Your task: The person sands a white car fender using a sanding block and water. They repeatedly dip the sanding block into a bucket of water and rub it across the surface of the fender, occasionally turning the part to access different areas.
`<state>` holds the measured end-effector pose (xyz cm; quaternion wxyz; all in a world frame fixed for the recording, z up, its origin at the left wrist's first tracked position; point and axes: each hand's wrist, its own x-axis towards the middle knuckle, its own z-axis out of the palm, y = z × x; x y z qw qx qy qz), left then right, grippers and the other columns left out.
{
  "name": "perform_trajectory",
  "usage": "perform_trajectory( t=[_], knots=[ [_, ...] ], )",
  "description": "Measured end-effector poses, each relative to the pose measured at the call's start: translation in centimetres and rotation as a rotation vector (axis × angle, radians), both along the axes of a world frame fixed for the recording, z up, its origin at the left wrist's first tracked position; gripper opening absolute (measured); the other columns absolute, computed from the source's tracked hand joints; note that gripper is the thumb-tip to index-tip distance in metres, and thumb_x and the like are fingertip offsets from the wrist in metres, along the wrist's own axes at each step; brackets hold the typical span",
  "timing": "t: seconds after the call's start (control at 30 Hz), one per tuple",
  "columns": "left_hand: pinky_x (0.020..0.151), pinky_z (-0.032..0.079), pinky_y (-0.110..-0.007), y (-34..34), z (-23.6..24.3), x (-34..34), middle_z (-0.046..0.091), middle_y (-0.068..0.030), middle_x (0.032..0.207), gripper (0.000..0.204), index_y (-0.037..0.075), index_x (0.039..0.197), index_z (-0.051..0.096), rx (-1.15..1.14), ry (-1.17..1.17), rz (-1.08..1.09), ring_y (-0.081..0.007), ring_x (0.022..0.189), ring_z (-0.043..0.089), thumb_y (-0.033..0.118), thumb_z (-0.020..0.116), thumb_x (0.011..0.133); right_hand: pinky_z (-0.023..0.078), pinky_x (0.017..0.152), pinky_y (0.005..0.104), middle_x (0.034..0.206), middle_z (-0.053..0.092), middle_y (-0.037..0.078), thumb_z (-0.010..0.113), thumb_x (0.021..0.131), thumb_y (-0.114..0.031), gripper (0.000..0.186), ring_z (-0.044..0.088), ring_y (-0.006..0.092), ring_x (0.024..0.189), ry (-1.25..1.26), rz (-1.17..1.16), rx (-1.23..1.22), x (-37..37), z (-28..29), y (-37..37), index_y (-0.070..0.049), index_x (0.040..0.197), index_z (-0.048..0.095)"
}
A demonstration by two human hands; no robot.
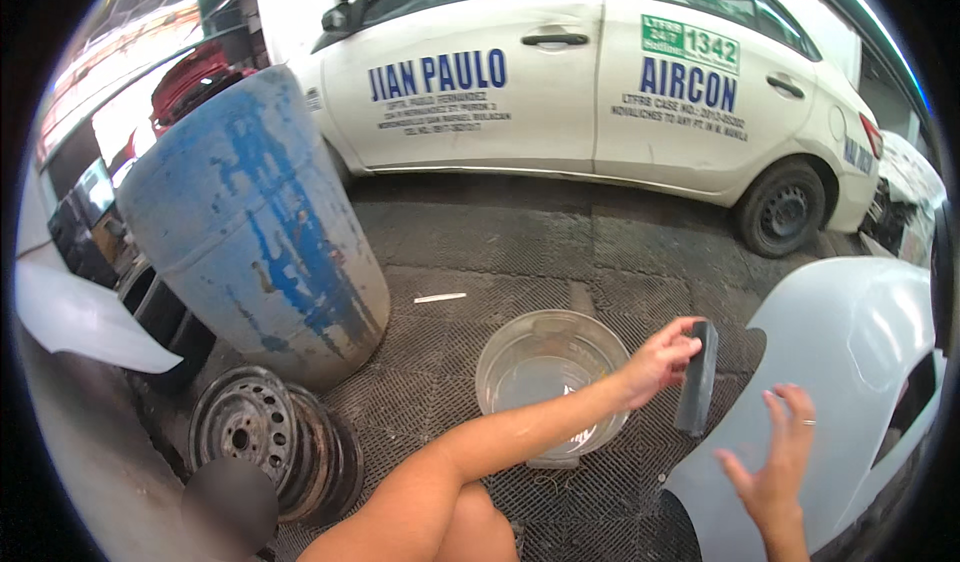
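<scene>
My left hand is closed on one end of a dark grey oblong sanding block, held upright beside the edge of a car fender. The fender is pale grey and smooth, with a curved wheel-arch cutout at right. In front of its surface, my right hand is open with its fingers spread, wearing a ring and holding nothing. Whether it touches the panel I cannot tell. Under my left forearm stands a round, translucent tub with some liquid in it.
A worn blue drum stands at left, with stacked steel wheel rims before it. A white car is parked across the back. Ridged dark matting covers the floor, with a thin white strip on it.
</scene>
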<state>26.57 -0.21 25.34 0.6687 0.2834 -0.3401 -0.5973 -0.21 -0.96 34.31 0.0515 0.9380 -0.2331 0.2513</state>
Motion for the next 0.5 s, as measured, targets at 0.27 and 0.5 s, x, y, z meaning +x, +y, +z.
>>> perform_trajectory(
  t=[0.27,0.5],
  knots=[
    [0.091,0.051,-0.034,2.2,-3.2,0.5,0.057,-0.0006,0.120,0.038,0.020,0.138,0.042,-0.056,0.173,-0.070,-0.0146,0.112,0.059,0.028,0.056,0.104,0.036,0.109,0.0580,0.145,0.045,0.028,0.082,0.069,-0.023,0.090,0.042,0.0491,0.134,-0.064,0.183,-0.089,8.8,-5.5,0.7,0.005,0.144,0.041],
    [0.088,0.059,-0.041,1.6,-11.9,11.1,0.068,-0.0169,0.117,0.047,0.006,0.135,0.050,0.249,-0.639,-0.057,-0.0253,0.099,0.071,0.040,0.056,0.103,0.041,0.109,0.0485,0.143,0.050,0.031,0.067,0.080,-0.004,0.065,0.051,0.0493,0.129,-0.155,0.148,0.306,7.0,-9.5,-0.5,0.008,0.140,0.047]
  ],
)
